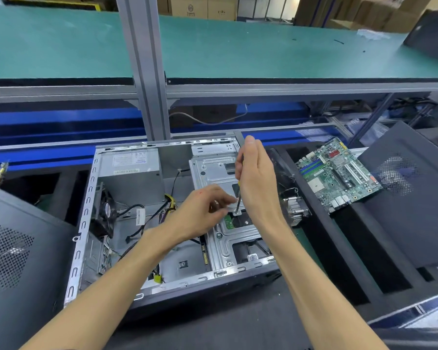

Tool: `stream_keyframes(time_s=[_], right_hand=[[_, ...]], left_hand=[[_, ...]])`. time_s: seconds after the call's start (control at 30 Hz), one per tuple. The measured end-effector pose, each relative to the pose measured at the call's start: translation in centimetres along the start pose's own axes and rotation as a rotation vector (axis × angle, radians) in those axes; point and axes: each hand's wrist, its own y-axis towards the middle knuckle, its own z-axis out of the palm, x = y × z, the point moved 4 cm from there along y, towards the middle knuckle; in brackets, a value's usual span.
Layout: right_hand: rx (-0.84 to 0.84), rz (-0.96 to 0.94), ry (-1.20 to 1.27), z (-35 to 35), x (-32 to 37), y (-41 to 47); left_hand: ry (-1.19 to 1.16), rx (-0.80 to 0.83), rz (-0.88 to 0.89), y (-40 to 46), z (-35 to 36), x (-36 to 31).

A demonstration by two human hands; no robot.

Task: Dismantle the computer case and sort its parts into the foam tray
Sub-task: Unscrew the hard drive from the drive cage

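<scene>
Computer case: an open grey sheet-metal computer case [91,198] is lying on its side in the middle of the view, its open face turned upward, sitting on the black foam tray [321,251].
Drive cage: a silver perforated metal drive cage [213,170] is filling the right part of the case, with a small green circuit board [228,221] showing through a cut-out.
Right grip: the right hand [257,178] is curling round the handle of a slim screwdriver with a black shaft [239,200], holding it nearly upright with its tip resting on the drive cage.
Left grip: the left hand [204,210] is reaching in from the left, its fingertips [229,199] pinching together right beside the screwdriver tip; what they are pinching is too small to tell.
Inside the case: a grey boxy power supply [129,173] is sitting at the far left corner, a black case fan [106,210] is standing against the left wall, and black and yellow cables [167,205] are trailing across the floor.
Beside the case: a silver finned heatsink [295,208] is lying just to its right, and a green motherboard [339,175] is resting tilted further right.
Panels: dark grey perforated side panels are lying at the far left [10,248] and far right [402,193].
Counter: a green-topped counter [263,46] is running across behind, with brown cardboard boxes [205,6] beyond it.
</scene>
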Motion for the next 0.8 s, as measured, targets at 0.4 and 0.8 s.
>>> stream_keyframes(time_s=[0.4, 0.8], right_hand=[[0.197, 0.022, 0.394, -1.0, -1.1, 0.5], [0.392, 0.044, 0.447, 0.8, -1.0, 1.6]], left_hand=[[-0.035, -0.073, -0.013, -0.5, 0.8, 0.1], [-0.073, -0.158, 0.078, 0.3, 0.9, -0.7]])
